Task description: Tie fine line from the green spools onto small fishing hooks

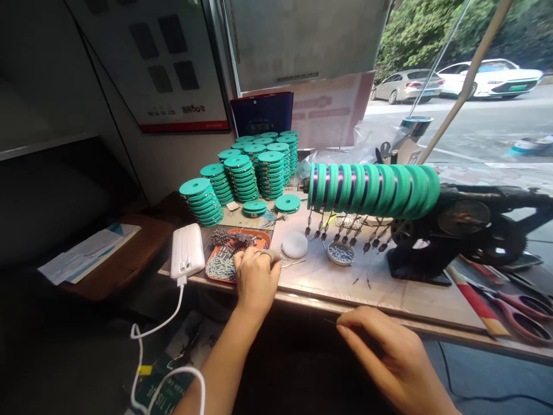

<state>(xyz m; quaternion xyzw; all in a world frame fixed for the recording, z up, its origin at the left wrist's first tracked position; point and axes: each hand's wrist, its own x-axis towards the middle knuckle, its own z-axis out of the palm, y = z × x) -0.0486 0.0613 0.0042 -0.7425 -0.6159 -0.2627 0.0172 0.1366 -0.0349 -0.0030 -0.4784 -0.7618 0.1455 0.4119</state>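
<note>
Two hands at work over a counter beside a row of green spools mounted on a black machine.
The left hand reaches into the right side of an orange tray of small parts, its fingers bent downward; whether they grip anything cannot be told. Near the counter's front edge, the right hand pinches a thin dark strand between closed thumb and forefinger. A white round dish sits between the tray and a cup of grey beads; green disc stacks stand behind.
</note>
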